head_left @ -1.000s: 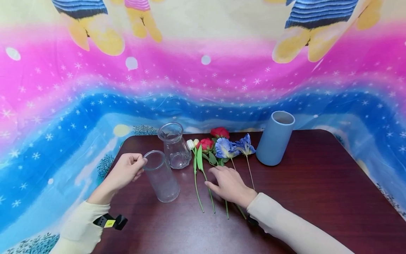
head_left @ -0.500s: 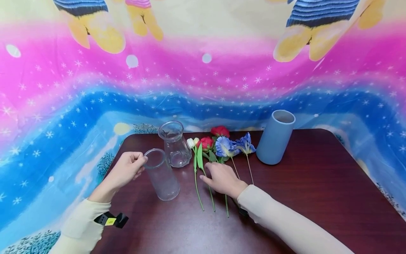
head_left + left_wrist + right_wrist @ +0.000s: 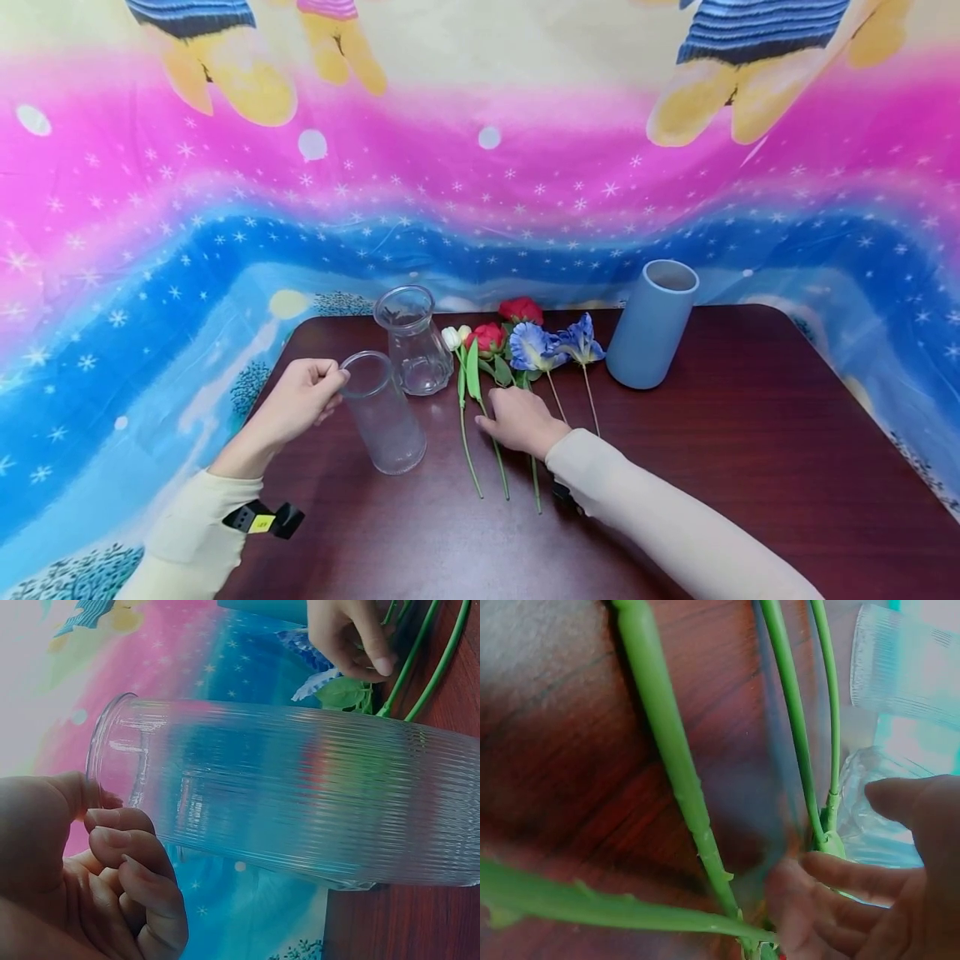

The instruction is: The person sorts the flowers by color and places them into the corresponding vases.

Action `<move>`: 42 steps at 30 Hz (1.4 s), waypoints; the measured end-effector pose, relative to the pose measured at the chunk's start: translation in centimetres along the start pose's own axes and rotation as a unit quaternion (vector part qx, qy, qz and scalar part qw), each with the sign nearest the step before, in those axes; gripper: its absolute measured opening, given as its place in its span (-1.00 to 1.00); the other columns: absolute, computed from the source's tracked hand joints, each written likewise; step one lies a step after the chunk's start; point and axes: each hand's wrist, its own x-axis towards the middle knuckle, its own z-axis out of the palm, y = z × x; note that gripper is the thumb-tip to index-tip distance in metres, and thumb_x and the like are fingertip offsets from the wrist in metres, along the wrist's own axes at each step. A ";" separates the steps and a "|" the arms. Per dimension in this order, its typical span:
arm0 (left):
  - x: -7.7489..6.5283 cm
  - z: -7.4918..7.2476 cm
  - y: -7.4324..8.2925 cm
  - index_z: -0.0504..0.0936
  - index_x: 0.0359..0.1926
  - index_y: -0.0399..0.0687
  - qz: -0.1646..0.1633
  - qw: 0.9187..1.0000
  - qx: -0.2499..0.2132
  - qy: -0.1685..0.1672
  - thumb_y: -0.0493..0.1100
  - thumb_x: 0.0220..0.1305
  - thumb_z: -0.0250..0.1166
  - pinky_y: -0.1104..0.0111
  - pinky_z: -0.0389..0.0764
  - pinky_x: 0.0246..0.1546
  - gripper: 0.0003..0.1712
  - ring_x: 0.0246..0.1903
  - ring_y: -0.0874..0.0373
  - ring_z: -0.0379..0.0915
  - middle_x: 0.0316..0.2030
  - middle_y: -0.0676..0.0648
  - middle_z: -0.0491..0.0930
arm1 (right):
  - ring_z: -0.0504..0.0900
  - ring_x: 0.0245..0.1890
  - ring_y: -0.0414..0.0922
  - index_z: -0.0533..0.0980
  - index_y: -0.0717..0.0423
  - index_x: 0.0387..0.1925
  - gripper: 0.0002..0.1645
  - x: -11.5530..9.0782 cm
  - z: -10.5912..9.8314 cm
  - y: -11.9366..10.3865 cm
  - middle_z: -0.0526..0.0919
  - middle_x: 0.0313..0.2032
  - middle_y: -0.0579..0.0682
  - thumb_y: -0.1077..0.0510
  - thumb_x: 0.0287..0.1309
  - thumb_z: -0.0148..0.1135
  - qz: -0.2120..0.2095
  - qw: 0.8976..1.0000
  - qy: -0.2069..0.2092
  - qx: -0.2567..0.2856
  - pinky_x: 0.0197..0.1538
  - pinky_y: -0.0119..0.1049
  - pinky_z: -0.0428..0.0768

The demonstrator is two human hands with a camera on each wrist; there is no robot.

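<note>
My left hand [image 3: 294,404] pinches the rim of a clear ribbed glass vase [image 3: 388,429], which stands upright on the table. In the left wrist view, thumb and fingertips meet at the rim of that glass vase [image 3: 285,787]. My right hand [image 3: 520,419] is low over the stems of artificial flowers, its thumb apart from the fingers. In the right wrist view, the fingertips [image 3: 787,889] are beside the green stems [image 3: 667,735]; contact is unclear. White tulips [image 3: 452,337], red roses [image 3: 486,338] and blue flowers [image 3: 534,348] lie with heads toward the back.
A flared clear glass vase [image 3: 422,358] stands behind the ribbed one. A tall blue-grey vase [image 3: 649,333] is at the back right. The dark wooden table [image 3: 765,433] meets a patterned cloth backdrop [image 3: 480,192].
My right hand has moved slightly left over the stems, its fingers drawing in a little. The left hand keeps its pinch on the glass vase and has hardly moved.
</note>
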 end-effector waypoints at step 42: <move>0.2 0.0 -0.5 0.25 -0.58 -0.30 0.005 1.000 0.014 0.008 -0.17 0.54 0.04 0.36 0.22 -0.73 -0.51 -0.76 0.27 0.13 -0.76 0.08 0.25 | 0.12 -0.73 -0.20 0.15 -0.04 -0.82 -0.41 -0.1 -0.1 -0.1 0.07 -0.80 -0.20 0.24 0.25 0.17 -0.025 0.998 0.011 0.060 -0.59 -0.33 0.22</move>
